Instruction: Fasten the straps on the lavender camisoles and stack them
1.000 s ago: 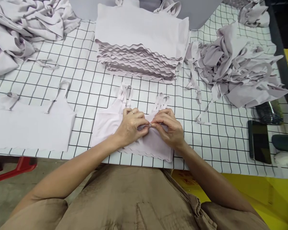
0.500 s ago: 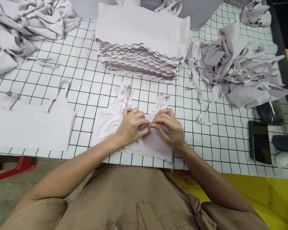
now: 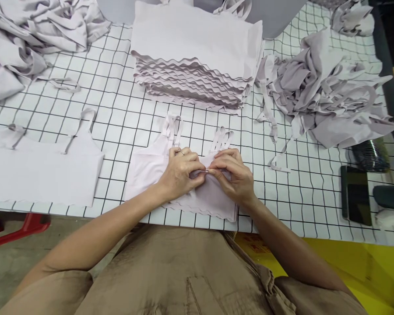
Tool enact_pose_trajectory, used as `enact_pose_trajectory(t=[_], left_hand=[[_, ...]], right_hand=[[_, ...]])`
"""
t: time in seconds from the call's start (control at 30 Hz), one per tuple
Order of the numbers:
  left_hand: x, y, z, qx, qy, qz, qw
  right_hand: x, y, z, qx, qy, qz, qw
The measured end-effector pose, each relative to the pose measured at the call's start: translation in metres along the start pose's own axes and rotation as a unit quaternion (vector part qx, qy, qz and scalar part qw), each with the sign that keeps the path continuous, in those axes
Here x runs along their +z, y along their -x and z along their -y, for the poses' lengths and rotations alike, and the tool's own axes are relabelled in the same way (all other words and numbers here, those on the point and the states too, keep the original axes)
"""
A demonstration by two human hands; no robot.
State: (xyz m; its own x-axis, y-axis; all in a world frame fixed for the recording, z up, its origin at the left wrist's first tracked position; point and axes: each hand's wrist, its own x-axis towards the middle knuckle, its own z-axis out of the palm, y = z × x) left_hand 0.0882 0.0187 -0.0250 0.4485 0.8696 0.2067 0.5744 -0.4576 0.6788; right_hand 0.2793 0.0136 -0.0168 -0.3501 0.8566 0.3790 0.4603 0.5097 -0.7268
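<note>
A pale pink strappy camisole top lies in front of me near the table's front edge, its wavy hem toward me and its shoulder straps pointing away. My left hand, with a ring on one finger, is closed in a pinch on the fabric at the middle of the top edge. Close beside it, fingertips almost meeting, my right hand pinches the same edge. A small thin bit shows between the fingertips, too small to name.
Behind the top stands a stack of folded pale garments. Crumpled garments lie in heaps at the left and right. Another camisole lies flat at left. A phone rests on the checked tablecloth; a red stool stands below.
Both hands stay on the camisole's top edge. The right fingertips have shifted very slightly to the right; the rest looks the same.
</note>
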Motion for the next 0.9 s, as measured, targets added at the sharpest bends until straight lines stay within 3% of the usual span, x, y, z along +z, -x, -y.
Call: enact_pose_trajectory(t=[0.9], left_hand=[[-0.0003,0.0004,0.0008,0.01,0.012,-0.01,1.0]], right_hand=[[0.0009,0.0013,-0.0001,-0.029,0.04,0.001,0.999]])
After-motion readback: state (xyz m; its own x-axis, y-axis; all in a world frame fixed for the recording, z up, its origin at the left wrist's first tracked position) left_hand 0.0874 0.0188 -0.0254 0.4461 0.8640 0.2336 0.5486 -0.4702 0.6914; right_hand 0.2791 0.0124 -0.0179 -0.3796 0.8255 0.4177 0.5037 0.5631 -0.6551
